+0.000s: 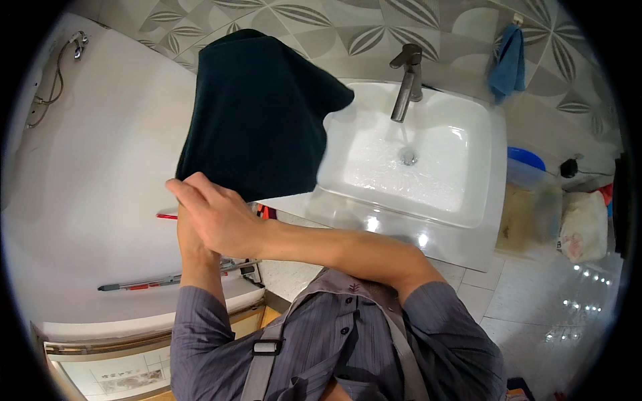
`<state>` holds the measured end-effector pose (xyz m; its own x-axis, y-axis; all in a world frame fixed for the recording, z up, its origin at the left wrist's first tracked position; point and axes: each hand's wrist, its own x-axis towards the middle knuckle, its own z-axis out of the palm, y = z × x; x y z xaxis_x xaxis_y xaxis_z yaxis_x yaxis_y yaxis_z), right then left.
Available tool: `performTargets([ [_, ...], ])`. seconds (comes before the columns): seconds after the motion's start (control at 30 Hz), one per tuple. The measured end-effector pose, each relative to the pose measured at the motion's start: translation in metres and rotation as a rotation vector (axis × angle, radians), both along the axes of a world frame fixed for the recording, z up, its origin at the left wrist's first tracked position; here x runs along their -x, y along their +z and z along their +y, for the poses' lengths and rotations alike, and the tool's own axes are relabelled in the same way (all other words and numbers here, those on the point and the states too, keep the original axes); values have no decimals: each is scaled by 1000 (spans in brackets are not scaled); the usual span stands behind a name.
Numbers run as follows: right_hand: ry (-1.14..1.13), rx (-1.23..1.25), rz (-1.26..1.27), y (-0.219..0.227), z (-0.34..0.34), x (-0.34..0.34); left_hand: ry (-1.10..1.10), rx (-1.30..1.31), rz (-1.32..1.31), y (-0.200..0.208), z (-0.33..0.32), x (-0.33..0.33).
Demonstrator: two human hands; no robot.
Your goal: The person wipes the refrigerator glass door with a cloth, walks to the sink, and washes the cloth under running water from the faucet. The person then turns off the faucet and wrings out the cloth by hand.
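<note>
A dark green cloth is spread out in front of me, beside the sink and overlapping its left rim. My right arm crosses over to the left. With bent fingers, my right hand grips the cloth's near left corner. Beneath it, my left wrist shows, while the left hand and its fingers are hidden behind the right hand and the cloth. Water runs from the grey metal faucet into the white sink, down towards the round drain.
A blue cloth hangs on the tiled wall. At the right are a blue basin and a whitish bag. A long-handled tool lies along the white surface at lower left. A hose hangs at the far left.
</note>
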<state>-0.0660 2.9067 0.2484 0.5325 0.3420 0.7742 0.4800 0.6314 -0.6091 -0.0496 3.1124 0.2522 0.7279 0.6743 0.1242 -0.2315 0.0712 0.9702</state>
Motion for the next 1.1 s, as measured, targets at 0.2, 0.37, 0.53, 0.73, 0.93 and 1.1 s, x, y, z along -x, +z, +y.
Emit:
performTargets([
  [0.2, 140, -94, -27, 19, 12, 33, 85, -30, -23, 17, -1, 56],
  [0.37, 154, -102, -102, 23, 10, 37, 53, -55, -34, 24, -7, 42],
  [0.53, -12, -242, -66, 19, -17, 2, -99, -115, -61, 34, -15, -44],
  [0.73, -281, -40, -14, 35, -132, -97, -202, -166, -159, 53, -10, -120],
  [0.93, -573, 200, 194, 19, -246, -142, -206, -156, -110, 19, -54, -147],
  [1.1, -801, 448, 107, -27, -306, -171, -501, -381, 185, -21, -108, -146],
])
